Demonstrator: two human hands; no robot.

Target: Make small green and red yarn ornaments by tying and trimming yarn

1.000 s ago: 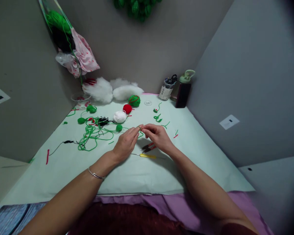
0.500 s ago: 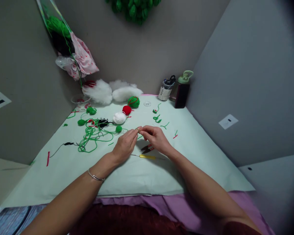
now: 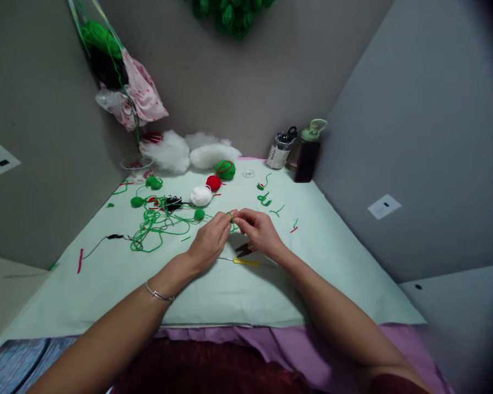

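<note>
A green yarn tangle (image 3: pixel 150 221) lies at left, while the left hand (image 3: pixel 207 238) pinches a thin green strand (image 3: pixel 232 219) in the middle, a yellow-handled hook (image 3: pixel 246 262) lying nearer, and the right hand (image 3: pixel 259 231), meeting the left, pinches that strand too, with green scraps (image 3: pixel 265 200) at far right.

The bench (image 3: pixel 238 303) looked matt, the near-left bracelet (image 3: pixel 158 295) shiny metal, the central green yarn ball (image 3: pixel 199 214) woolly, the far-left stuffing (image 3: pixel 170 153) fluffy.

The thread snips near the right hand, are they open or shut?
Open: the thread snips form a V, their tips apart.
</note>
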